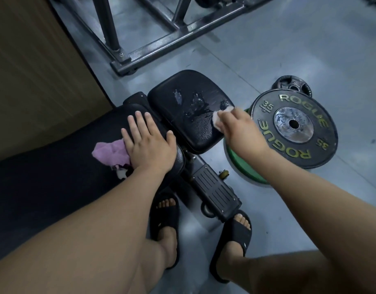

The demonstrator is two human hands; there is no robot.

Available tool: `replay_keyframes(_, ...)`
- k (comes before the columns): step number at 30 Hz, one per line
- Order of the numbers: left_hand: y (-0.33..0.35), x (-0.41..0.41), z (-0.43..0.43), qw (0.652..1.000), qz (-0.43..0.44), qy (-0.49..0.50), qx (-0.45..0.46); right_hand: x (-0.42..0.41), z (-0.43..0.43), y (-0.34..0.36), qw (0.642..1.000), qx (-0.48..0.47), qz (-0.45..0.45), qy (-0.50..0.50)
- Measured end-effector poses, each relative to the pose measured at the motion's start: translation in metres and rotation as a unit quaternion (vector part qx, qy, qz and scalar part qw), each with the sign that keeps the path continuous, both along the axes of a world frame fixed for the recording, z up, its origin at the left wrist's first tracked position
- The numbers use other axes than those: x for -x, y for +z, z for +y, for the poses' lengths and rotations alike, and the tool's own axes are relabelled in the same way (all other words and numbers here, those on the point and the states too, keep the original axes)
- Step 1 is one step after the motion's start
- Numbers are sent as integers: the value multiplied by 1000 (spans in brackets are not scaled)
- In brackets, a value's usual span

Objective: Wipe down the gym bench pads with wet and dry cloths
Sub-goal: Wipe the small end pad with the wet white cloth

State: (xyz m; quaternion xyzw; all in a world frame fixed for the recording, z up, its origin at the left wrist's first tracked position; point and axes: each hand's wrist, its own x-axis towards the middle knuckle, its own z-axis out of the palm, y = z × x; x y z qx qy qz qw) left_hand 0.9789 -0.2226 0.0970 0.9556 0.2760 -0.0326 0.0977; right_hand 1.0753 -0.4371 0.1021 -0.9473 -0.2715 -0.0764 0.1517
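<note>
Seat pad [182, 92] is black with wet spots. Right hand [240, 128] pinches a white cloth [217, 120] on its edge, near a round weight plate [293, 124]. Left hand [148, 143] lies flat, fingers straight, on the long pad [55, 166], touching a pink cloth [111, 152].

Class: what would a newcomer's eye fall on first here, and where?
First, wet streaks glisten on the small black seat pad at centre, where the right hand holds a white cloth at its right edge. Next, the yellow-lettered Rogue plate lying at right, and the pink cloth partly under the left hand.
</note>
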Motion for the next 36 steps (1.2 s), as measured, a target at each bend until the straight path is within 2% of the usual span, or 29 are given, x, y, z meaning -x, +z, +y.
replay_keyframes(4,-4,2,-1,999,-30,0,-26,-34,14,6,994,-24,35,-99)
replay_keyframes(10,-7,1,-2,998,-55,6,-39,-15,-7,4,999,-13,32,-11)
replay_keyframes(17,-12,-1,-1,997,-62,10,-41,-95,33,2,996,-20,62,-65)
replay_keyframes(22,-11,-1,-1,997,-63,8,-48,-37,6,16,998,-14,47,38)
replay_keyframes(24,-11,-2,0,997,-61,10,-50,-44,7,15,997,-10,49,65)
replay_keyframes(29,-11,-1,-1,997,-60,11,-48,-118,57,5,997,-38,61,18)
replay_keyframes(32,-12,-2,-1,997,-62,11,-52,-121,73,6,998,-29,61,20)
replay_keyframes(34,-12,-2,-1,997,-60,10,-51,-97,66,7,997,-28,36,64)
replay_keyframes(36,-11,-2,-1,997,-61,10,-54,-64,52,8,988,-32,40,148)
